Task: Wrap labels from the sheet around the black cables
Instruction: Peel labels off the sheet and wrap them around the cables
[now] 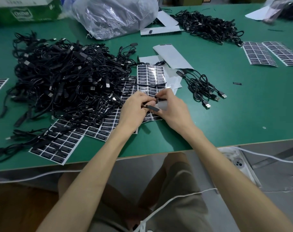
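Over the middle of the green table [226,114], my left hand [135,108] grips a thin black cable [150,107] by its end. My right hand [171,106] pinches a black label [160,99] with a pale backing strip against that cable. Both hands hover above a label sheet [150,77] printed with rows of black stickers. More sheets [58,146] lie partly under a large heap of black cables [58,81] on the left. A small bundle of cables [202,87] with USB plugs lies to the right of my hands.
Another cable pile [207,25] and two label sheets [273,52] lie at the far right. A clear plastic bag [114,14] and a green carton [25,10] stand at the back. Bare backing sheets [172,56] lie mid-table. A white cord [259,153] runs below the table edge.
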Demonstrator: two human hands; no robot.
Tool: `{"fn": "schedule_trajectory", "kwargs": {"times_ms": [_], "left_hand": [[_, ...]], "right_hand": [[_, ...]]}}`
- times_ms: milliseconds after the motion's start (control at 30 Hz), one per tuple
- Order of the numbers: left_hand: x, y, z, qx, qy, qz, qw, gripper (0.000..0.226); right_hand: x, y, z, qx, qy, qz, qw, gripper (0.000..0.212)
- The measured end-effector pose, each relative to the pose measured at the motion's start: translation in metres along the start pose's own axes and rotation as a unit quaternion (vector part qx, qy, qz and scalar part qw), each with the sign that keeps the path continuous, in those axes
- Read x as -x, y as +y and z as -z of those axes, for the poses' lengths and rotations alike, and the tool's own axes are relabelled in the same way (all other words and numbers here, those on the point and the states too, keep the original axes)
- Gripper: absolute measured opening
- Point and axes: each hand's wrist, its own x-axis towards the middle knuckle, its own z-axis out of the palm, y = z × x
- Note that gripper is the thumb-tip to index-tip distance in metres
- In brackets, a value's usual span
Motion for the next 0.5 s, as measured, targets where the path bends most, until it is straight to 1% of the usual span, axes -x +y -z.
{"fn": "schedule_trajectory", "kwargs": {"times_ms": [233, 500], "left_hand": [[-0.0025, -0.0012, -0.0034, 0.01, 0.01, 0.01, 1.0, 0.012], [-0.0059, 0.0025, -0.0023, 0.036, 0.01, 0.035, 0.999, 0.01]], "right_hand": [[0.0001, 0.003, -0.0009, 0.012, 0.006, 0.01, 1.0, 0.044], [-0.0015, 0.006, -0.0052, 0.032, 0.004, 0.018, 0.999, 0.042]]}}
